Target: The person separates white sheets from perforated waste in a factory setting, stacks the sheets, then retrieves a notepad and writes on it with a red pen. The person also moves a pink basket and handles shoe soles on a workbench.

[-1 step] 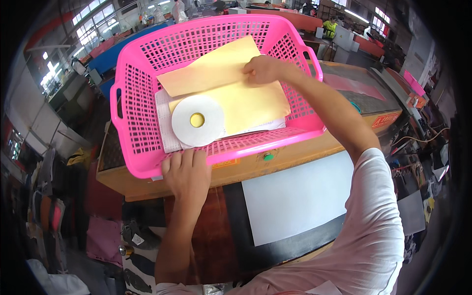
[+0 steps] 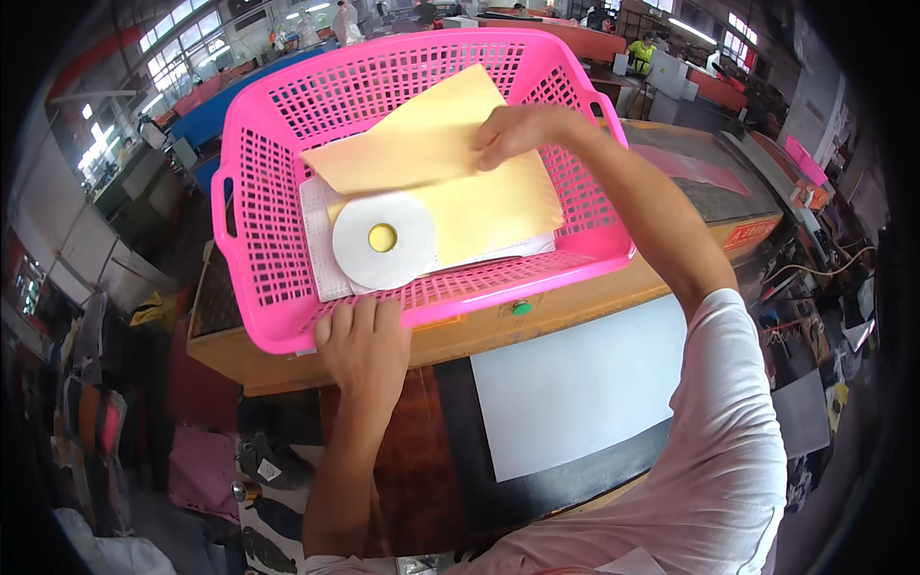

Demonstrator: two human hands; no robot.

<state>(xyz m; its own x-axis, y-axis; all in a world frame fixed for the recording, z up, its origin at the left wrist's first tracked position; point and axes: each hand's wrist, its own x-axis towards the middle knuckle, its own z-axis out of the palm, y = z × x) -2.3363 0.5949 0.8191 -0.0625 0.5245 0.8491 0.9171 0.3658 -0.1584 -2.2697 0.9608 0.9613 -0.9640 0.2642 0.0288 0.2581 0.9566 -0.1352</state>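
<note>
Over the pink latticed plastic basket's near edge [image 2: 527,287] curl the left hand's [image 2: 364,345] fingers; the right hand [image 2: 522,132] pinches one pale-yellow flat sheet [image 2: 412,134], another sheet [image 2: 489,211] unlifted.

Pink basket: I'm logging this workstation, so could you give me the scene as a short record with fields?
Left hand: over the near rim of the pink basket
Right hand: at the upper yellow sheet, apparently pinching its right side
White roll: lying flat, partly over the lower yellow sheet
Basket support: orange-brown box
Nearer the person: large white sheet
</note>
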